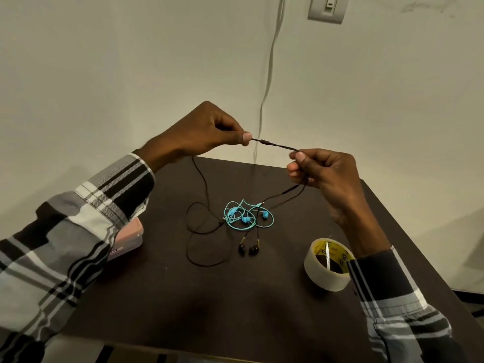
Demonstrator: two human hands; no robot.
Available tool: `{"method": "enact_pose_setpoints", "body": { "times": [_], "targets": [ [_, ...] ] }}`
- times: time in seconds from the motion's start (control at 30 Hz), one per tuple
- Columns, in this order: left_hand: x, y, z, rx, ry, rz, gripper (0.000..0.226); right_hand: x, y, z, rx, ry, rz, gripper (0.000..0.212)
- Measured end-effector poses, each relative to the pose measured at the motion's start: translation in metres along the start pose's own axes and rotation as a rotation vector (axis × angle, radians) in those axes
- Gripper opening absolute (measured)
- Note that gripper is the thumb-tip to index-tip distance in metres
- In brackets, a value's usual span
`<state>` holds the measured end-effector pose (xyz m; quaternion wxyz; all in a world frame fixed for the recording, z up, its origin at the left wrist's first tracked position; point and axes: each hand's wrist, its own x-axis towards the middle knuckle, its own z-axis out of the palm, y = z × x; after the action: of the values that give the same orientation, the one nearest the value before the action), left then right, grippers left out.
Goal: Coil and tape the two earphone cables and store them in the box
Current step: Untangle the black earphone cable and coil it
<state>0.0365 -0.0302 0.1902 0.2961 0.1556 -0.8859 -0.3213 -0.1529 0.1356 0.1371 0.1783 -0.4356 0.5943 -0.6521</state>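
A: Head view first: what was in the pink box (130, 238)?

B: Couldn't tell. It sat at the left edge of the dark table (162, 305), mostly hidden behind the plaid sleeve (65, 247); a small label showed on its side, unreadable.

A: And the black earphone cable (275, 145)?

B: A short stretch was held taut above the table, running left to right and sloping slightly down toward the right. The left hand (207, 132) pinched one end, the right hand (322, 171) pinched the other (fingers curled). The rest trailed down in loose loops, its black earbuds (247, 250) lying on the table.

A: The other earphones?

B: The turquoise earphone cable (246, 214) lay tangled mid-table. The tape roll (327, 265) stood near the right sleeve, its yellow core printed black, illegible.
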Motion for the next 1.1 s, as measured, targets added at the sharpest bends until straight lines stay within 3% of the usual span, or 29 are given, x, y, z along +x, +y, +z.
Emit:
{"method": "enact_pose_setpoints", "body": {
  "times": [0.23, 0.4, 0.53, 0.6, 0.87, 1.1],
  "targets": [
    [-0.002, -0.012, -0.035, -0.087, 0.271, -0.066, 0.022, -0.01, 0.024, -0.019, 0.016, 0.054, 0.108, 0.014],
    [0.005, 0.004, -0.031, -0.117, 0.294, -0.047, 0.02, -0.013, 0.036, -0.013, -0.12, -0.081, 0.179, 0.014],
    [0.009, 0.011, -0.016, -0.094, 0.232, -0.018, 0.018, -0.003, 0.024, -0.013, -0.361, -0.322, 0.174, 0.058],
    [0.012, 0.016, -0.006, -0.063, 0.187, 0.004, 0.013, 0.0, 0.009, -0.01, -0.353, -0.335, 0.125, 0.071],
    [0.018, 0.028, 0.021, -0.018, 0.084, 0.078, 0.019, 0.012, -0.035, 0.029, -0.133, -0.163, -0.112, 0.012],
    [0.01, 0.014, -0.001, -0.095, 0.18, -0.004, 0.017, 0.024, -0.033, 0.004, -0.095, -0.026, -0.089, 0.01]
  ]
}}
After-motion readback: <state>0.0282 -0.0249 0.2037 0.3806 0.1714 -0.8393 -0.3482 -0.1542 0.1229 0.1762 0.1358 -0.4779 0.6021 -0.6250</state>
